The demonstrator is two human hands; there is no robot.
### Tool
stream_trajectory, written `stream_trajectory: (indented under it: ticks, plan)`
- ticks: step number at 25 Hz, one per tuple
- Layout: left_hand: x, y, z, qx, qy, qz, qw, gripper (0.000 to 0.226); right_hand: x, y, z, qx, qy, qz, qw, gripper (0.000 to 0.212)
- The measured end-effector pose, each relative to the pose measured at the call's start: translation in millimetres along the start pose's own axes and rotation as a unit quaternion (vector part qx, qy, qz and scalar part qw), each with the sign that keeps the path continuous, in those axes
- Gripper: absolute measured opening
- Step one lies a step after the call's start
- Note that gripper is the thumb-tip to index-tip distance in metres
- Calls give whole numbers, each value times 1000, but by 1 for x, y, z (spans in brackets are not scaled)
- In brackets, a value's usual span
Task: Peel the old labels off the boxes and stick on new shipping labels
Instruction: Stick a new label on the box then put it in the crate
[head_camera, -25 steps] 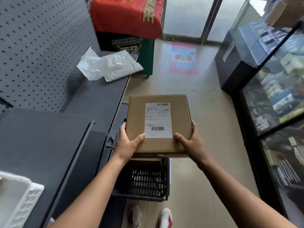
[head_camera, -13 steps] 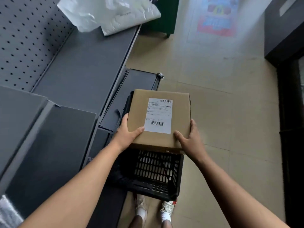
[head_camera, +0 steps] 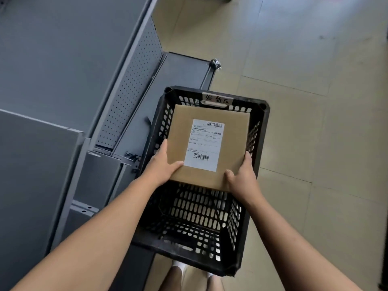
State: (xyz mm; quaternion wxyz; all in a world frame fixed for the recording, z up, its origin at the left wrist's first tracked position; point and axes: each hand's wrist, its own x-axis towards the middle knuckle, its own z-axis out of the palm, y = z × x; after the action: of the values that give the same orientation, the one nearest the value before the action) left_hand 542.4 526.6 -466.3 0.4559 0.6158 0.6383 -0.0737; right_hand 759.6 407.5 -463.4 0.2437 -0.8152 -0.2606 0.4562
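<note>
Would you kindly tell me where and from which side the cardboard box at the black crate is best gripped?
Grip the cardboard box at its two near corners from the near side, thumbs on top, as the left hand and right hand do. It is flat and wide, label up, and the crate walls crowd its far edge and sides.

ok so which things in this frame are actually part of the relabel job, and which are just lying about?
Job:
cardboard box, gripped by left hand and right hand
white shipping label on its top
black crate under the box

Just there:
grey metal shelving
perforated panel
tiled floor
</note>
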Motion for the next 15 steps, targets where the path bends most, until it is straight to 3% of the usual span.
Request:
stream_trajectory:
  ticks: [6,9,15]
  plan:
    - [11,7,0,83,38,25,996,96,6,-10,1,-30,18,-3,999,81]
    - [-7,28,-12,121,72,74,987,79,-6,-28,-15,-98,27,-67,993,74]
    - [-72,106,-69,132,136,171,967,51,-48,-110,-74,-299,98,-276,908,41]
